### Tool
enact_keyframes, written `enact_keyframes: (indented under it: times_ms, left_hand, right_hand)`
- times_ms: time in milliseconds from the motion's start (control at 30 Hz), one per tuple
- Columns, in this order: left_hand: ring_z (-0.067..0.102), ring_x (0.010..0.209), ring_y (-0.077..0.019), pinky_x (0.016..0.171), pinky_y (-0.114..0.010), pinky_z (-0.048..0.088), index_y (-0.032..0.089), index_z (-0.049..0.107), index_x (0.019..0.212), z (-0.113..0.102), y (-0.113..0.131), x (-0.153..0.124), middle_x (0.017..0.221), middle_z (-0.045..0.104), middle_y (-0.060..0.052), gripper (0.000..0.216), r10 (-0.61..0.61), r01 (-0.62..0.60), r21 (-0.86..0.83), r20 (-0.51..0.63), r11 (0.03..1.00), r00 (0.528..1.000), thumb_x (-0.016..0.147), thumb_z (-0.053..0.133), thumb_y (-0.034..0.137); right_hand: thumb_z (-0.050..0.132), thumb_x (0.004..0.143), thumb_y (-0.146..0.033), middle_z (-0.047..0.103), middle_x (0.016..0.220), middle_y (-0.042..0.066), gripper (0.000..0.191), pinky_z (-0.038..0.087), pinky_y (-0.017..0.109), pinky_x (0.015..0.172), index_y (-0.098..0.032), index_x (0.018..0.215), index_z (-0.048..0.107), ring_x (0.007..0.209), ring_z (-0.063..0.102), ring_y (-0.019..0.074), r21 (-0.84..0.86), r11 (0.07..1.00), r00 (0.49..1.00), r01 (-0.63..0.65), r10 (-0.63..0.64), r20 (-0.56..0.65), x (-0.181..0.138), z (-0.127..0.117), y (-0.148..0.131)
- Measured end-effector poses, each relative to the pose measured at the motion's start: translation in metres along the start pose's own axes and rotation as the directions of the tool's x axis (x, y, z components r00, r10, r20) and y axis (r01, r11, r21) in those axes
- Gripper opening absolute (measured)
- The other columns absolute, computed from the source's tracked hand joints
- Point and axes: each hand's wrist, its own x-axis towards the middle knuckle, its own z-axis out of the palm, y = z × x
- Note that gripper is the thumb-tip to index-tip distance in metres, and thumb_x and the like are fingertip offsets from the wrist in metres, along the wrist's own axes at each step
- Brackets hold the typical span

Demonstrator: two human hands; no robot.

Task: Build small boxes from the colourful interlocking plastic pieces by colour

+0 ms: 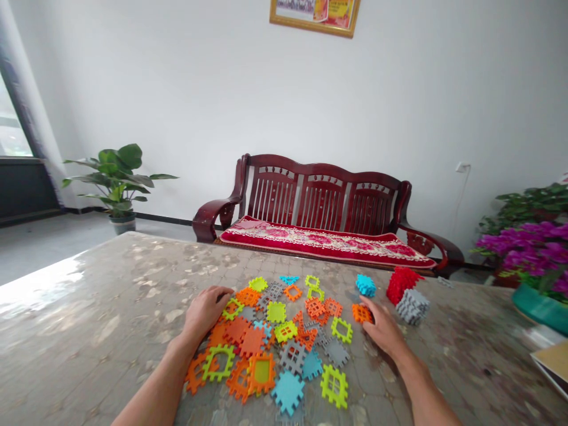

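Several flat square interlocking tiles (284, 340) in orange, green, blue and grey lie spread on the table (89, 307). My left hand (205, 310) rests palm down on the left edge of the pile, its fingers curled over a green tile (232, 308) and an orange tile (247, 295). My right hand (382, 330) lies on the right edge, fingertips on an orange tile (360, 312). Beyond it stand three assembled cubes: a blue cube (366, 285), a red cube (402, 283) and a grey cube (412, 305).
A dark wooden bench (319, 201) with a red cushion stands behind the table. A potted plant (116, 177) is at the left, purple flowers (532, 245) in a green pot at the right. A book or papers (552, 361) lie at the right table edge.
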Motion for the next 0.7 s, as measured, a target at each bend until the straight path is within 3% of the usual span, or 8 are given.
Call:
enact_keyframes:
  times_ms: [400, 567, 700]
  left_hand:
    - [0.064, 0.104, -0.0191, 0.091, -0.026, 0.045, 0.027, 0.074, 0.100, 0.001, -0.002, 0.001, 0.111, 0.073, -0.001, 0.036, 0.008, -0.008, 0.004, 0.005, 1.000, 1.000, 0.086, 0.042, 0.037]
    - [0.064, 0.105, -0.0190, 0.092, -0.026, 0.045, 0.028, 0.074, 0.100, 0.002, -0.003, 0.001, 0.112, 0.073, -0.001, 0.036, 0.010, -0.010, -0.001, 0.008, 1.000, 1.000, 0.086, 0.042, 0.037]
    - [0.064, 0.104, -0.0194, 0.092, -0.027, 0.045, 0.027, 0.074, 0.102, 0.002, -0.002, 0.001, 0.111, 0.073, -0.003, 0.037, 0.015, -0.015, 0.003, 0.008, 1.000, 1.000, 0.087, 0.041, 0.037]
  right_hand:
    - [0.051, 0.067, -0.024, 0.059, 0.130, 0.008, 0.066, 0.038, 0.040, 0.106, -0.020, 0.133, 0.053, 0.121, 0.053, 0.0249, 0.014, 0.999, 0.999, 0.033, -0.033, -0.029, -0.003, 0.002, -0.001]
    - [0.058, 0.075, -0.040, 0.059, 0.129, 0.011, 0.060, 0.039, 0.044, 0.103, -0.020, 0.132, 0.054, 0.119, 0.054, 0.0296, -0.103, 0.994, 0.995, 0.026, -0.036, -0.097, -0.005, 0.001, -0.018]
    - [0.056, 0.077, -0.037, 0.061, 0.126, 0.010, 0.053, 0.040, 0.044, 0.102, -0.021, 0.128, 0.057, 0.117, 0.055, 0.0296, -0.155, 0.988, 0.995, 0.022, -0.038, -0.096, -0.005, 0.006, -0.023]
